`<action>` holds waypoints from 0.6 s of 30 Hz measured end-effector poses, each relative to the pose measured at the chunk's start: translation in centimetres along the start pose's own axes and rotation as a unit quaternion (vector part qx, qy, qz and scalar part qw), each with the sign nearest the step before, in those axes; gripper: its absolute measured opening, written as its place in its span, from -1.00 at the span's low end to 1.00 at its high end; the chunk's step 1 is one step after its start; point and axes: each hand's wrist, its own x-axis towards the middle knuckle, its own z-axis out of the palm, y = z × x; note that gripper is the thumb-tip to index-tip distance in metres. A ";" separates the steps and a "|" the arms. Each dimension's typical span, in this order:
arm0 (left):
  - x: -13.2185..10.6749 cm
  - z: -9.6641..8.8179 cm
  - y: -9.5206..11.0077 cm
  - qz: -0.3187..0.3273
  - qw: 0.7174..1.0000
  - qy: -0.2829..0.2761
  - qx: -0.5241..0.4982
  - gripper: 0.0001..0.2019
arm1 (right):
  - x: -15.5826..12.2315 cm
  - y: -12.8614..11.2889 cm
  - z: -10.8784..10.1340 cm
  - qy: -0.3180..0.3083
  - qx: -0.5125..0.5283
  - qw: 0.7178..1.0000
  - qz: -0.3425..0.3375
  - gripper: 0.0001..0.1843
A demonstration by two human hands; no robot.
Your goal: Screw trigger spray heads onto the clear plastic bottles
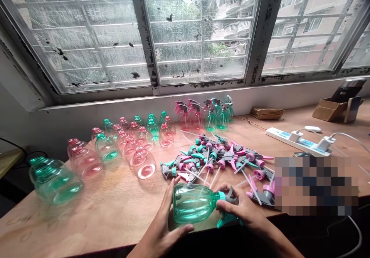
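Observation:
A clear green bottle (193, 204) lies sideways just above the table's front edge, with its neck to the right. My left hand (166, 215) cups its base end, fingers on the far side and thumb on the near side. A grey and teal spray head (222, 197) sits on the neck, and my right hand (243, 206) grips it at the collar. Its teal trigger (227, 220) points down under my right hand. I cannot tell whether the collar is fully screwed down. Just beyond my hands lies a pile of loose pink, teal and grey spray heads (214, 154) with white tubes.
Several open pink bottles (143, 163) and green bottles (56, 184) stand to the left. Bottles with spray heads (197, 119) stand by the wall. On the right are a power strip (297, 140) with cables, a cardboard box (329, 110) and a blurred-out patch.

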 end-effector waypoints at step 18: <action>0.6 0.6 -0.4 0.007 0.999 0.021 0.042 -0.01 | 0.2 0.0 0.0 0.015 -0.016 1.000 0.003 -0.43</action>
